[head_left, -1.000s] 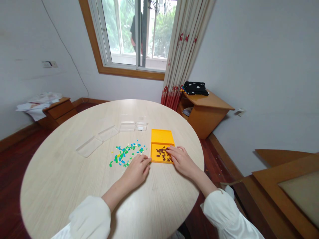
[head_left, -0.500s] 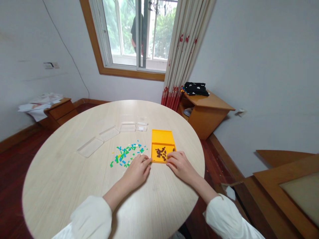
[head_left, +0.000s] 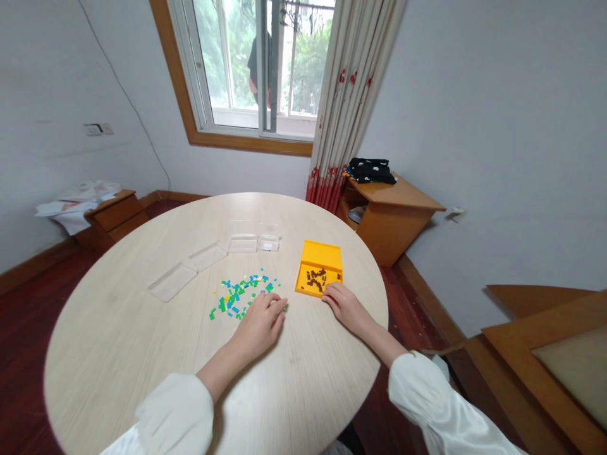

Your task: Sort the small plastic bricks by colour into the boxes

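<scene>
A yellow plastic box lies on the table with its lid laid back, away from me, and small dark brown bricks loose inside it. My right hand grips the box at its near right corner, fingers bent over the edge. To the left, my left hand rests on the table with its fingers loosely bent and apart, holding nothing that I can see. It is beside a scattered heap of small green, blue and yellow bricks and covers part of its near right side.
Several shallow clear plastic trays stand in an arc on the round table, beyond and left of the bricks. Behind the table are a window, a curtain and a wooden cabinet with dark folded cloth on top.
The yellow box has moved right and a little away from me, turning slightly, with my right hand at its corner. My left hand is now apart from the box and has barely moved.
</scene>
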Demonstrator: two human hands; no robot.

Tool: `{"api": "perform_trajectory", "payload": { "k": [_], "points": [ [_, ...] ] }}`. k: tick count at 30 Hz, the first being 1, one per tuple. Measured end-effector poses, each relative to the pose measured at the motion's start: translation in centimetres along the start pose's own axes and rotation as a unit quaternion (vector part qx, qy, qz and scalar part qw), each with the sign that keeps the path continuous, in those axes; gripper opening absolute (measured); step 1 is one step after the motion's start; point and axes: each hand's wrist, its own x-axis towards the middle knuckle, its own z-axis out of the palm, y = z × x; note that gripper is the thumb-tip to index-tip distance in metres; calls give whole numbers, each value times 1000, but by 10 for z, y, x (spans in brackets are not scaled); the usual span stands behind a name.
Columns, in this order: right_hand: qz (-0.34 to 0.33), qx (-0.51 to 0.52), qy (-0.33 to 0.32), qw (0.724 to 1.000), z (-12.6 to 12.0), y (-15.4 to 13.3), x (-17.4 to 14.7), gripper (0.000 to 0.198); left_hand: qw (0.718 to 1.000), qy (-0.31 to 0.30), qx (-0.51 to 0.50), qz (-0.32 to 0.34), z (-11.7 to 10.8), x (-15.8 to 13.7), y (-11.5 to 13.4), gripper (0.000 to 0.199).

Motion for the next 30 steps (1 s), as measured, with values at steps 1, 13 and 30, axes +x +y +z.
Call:
{"api": "perform_trajectory", "payload": {
  "k": [1, 13, 30],
  "points": [
    [-5, 5, -4, 1000, 0, 1, 0, 18, 1000, 0, -1, 0, 0, 0, 0, 28],
    [-5, -6, 25, 1000, 0, 15, 8, 23, 1000, 0, -2, -7, -1, 0, 1, 26],
    [-4, 31, 24, 999, 5, 28, 22, 22, 1000, -2, -1, -8, -2, 0, 1, 24]
  ]
}}
